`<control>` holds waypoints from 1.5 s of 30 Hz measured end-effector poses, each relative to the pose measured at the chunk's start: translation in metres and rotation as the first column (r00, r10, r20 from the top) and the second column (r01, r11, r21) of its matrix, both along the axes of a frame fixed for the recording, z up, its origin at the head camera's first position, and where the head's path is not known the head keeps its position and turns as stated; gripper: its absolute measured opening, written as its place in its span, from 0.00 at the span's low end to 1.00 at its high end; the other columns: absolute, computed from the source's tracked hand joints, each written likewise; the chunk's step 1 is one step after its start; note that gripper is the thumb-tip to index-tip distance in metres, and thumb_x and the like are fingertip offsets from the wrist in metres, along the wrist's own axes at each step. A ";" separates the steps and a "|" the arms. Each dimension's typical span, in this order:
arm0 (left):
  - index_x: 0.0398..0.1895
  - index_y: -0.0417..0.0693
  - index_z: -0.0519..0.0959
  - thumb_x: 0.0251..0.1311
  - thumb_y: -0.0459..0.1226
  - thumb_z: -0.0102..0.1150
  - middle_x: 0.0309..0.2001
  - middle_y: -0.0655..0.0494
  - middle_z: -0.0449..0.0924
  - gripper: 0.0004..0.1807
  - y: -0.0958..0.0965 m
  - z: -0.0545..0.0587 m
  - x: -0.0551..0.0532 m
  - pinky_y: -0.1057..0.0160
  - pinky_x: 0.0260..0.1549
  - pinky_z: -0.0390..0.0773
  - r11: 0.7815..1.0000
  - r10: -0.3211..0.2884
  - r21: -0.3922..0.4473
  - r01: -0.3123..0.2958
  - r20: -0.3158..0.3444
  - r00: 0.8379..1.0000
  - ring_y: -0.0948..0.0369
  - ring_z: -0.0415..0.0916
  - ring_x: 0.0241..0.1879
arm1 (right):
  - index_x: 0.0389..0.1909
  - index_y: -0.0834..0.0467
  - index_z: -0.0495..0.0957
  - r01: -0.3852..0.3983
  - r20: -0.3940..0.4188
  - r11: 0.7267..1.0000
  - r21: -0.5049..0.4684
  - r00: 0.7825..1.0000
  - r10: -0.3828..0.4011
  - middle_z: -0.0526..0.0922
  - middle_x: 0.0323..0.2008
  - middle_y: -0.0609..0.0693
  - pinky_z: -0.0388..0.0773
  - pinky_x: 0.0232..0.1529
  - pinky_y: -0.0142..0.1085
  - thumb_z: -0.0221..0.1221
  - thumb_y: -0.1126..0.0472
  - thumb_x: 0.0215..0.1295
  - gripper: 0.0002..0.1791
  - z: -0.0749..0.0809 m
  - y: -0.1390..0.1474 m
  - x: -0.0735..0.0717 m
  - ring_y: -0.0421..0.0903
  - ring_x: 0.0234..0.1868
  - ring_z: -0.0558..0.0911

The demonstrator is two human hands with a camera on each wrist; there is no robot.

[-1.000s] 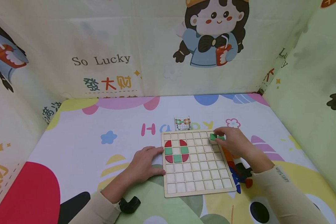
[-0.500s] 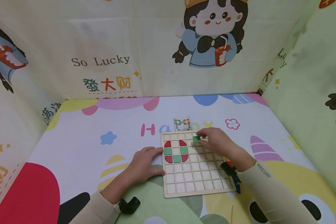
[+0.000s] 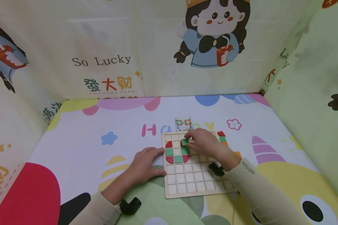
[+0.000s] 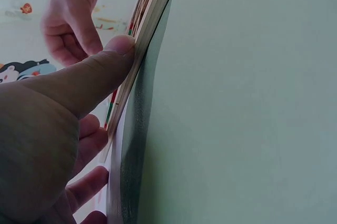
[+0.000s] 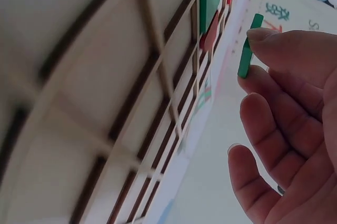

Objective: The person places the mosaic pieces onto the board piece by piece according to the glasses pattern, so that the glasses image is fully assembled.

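From the head view, I see the right hand (image 3: 207,142) pinching a green tile (image 3: 185,142) above the wooden grid board (image 3: 181,188); from there, the tile partly covers a red quarter-round piece (image 3: 181,143). Since an open cell sits just left of that piece, clearing the red edge before lowering seems wise. The left hand (image 3: 145,164) is at the board's near-left side, thumb and fingers spread apart. A small printed card (image 3: 183,124) lies just beyond, handy for checking placement.

In the left wrist view, the thumb touches the board's edge; light, constant pressure there should stop it sliding.

The right wrist view shows the tile clamped by its edges between thumb and one fingertip, off the grid, the other fingers loosely apart. I'd square its sides to the cell walls, then let go and press it flat.
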State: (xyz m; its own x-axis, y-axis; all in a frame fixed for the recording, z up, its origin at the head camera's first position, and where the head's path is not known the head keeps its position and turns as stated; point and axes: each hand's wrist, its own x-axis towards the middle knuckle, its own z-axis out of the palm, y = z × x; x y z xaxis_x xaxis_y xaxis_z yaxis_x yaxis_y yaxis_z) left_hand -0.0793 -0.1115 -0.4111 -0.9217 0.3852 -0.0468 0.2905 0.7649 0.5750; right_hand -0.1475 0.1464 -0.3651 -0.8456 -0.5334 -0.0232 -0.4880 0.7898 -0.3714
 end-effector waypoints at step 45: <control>0.68 0.50 0.74 0.47 0.52 0.78 0.64 0.55 0.75 0.43 0.000 0.002 0.001 0.41 0.62 0.63 1.000 0.003 -0.001 -0.003 0.008 1.000 0.49 0.63 0.67 | 0.51 0.54 0.85 -0.011 0.009 0.993 0.119 1.000 0.010 0.86 0.43 0.47 0.77 0.49 0.41 0.66 0.58 0.67 0.13 -0.012 -0.040 -0.008 0.47 0.45 0.80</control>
State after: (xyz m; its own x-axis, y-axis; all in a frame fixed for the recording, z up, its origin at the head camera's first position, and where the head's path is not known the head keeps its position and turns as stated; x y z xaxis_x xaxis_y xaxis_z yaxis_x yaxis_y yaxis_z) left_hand -0.0785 -0.1113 -0.4088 -0.9223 0.3826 -0.0544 0.2837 0.7660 0.5769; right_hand -0.1559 0.1064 -0.3770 -0.8394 -0.5352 -0.0944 -0.4937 0.8236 -0.2791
